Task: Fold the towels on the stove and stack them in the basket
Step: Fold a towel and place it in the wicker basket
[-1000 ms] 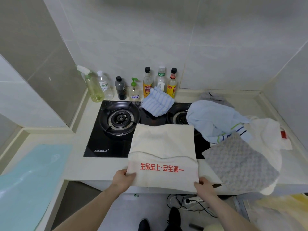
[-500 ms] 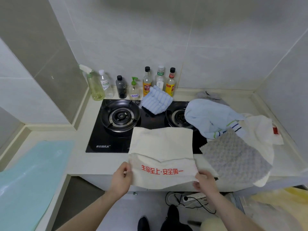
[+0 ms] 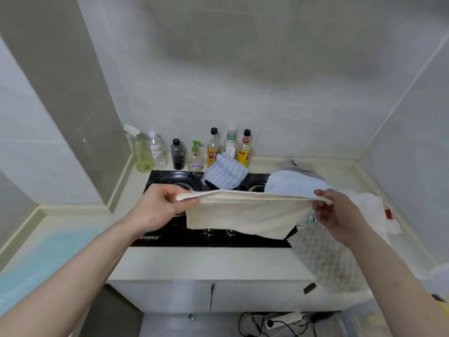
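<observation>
Item: cream towel [image 3: 245,215], doubled over, held stretched in the air above the stove [image 3: 170,233]; left hand [image 3: 158,207] pinches its left corner, right hand [image 3: 337,215] pinches the right, each grip closed on cloth. Progress, by judgement: early; this fold is underway, nothing stacked. Outstanding: blue striped towel [image 3: 227,170] at the stove's back; pale blue towel [image 3: 294,183], grey textured towel [image 3: 325,256] and white cloth [image 3: 369,207] heaped on the counter [image 3: 206,262] at right. Not visible: the basket; right burner mostly covered; grey cloth behind the heap unclear.
</observation>
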`<state>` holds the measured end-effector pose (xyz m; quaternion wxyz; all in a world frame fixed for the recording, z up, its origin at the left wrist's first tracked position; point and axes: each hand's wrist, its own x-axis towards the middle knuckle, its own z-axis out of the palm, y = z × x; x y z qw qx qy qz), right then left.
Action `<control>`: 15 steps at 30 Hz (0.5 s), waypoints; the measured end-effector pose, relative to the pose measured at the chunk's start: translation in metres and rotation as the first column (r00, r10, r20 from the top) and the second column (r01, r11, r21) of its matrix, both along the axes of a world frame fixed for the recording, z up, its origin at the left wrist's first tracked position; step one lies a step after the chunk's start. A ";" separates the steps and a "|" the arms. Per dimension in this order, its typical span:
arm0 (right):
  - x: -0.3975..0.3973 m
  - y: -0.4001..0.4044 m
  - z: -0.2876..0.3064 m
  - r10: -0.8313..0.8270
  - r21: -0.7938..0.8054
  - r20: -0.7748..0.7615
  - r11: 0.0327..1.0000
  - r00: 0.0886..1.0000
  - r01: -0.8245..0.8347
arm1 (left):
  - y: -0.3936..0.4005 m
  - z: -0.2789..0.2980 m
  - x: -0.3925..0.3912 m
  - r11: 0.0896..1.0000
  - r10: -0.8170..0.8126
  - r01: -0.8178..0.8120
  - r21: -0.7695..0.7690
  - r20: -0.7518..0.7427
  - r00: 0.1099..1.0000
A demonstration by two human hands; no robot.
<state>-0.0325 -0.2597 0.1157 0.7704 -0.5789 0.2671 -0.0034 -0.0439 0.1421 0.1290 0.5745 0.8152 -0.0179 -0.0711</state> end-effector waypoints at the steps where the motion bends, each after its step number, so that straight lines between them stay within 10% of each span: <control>1: 0.001 -0.002 0.007 0.024 0.027 0.003 0.999 1.000 -0.024 | 0.000 0.006 0.002 1.000 -0.011 0.011 0.002 0.004 1.000; 15: 0.070 0.000 -0.077 0.114 0.169 -0.307 0.984 0.945 -0.063 | -0.025 -0.104 0.115 0.949 0.192 -0.093 0.303 -0.315 0.929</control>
